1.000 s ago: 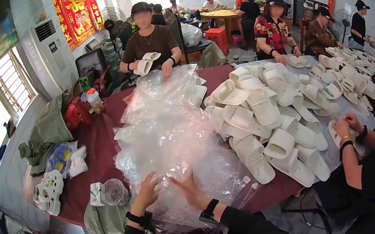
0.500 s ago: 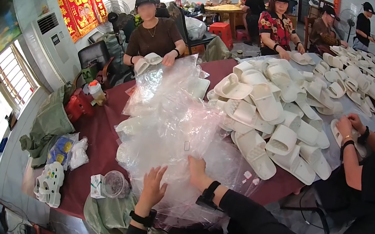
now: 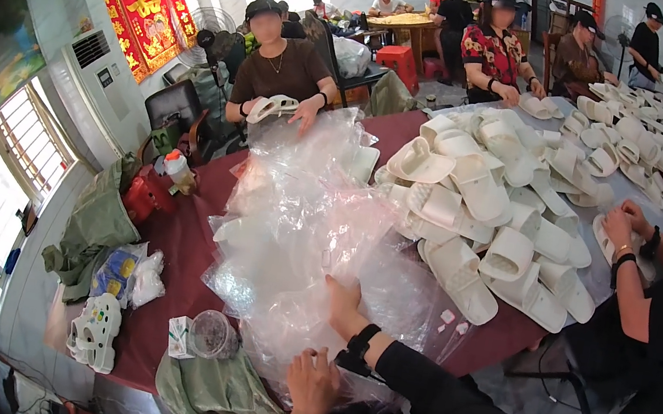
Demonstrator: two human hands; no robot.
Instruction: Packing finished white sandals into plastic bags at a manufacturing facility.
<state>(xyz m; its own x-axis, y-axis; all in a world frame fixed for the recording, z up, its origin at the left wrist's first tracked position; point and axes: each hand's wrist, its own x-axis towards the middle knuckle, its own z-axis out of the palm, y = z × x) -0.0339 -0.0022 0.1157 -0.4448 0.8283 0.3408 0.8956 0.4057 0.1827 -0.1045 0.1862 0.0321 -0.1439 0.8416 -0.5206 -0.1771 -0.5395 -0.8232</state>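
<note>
Head view: right hand (image 3: 343, 305) laid flat on heap of clear plastic bags (image 3: 303, 220), fingers spread, gripping nothing; left hand (image 3: 313, 381) pinching the near edge of the same heap. Risk judged: slick film sliding off the red table (image 3: 183, 243), dragging the clear cup (image 3: 213, 333) left of the grip. Bags apparently empty; white slippers (image 3: 482, 207) piled loose to the right.

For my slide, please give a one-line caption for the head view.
Both hands, left hand and right hand, on clear bags beside white slippers on a table.
</note>
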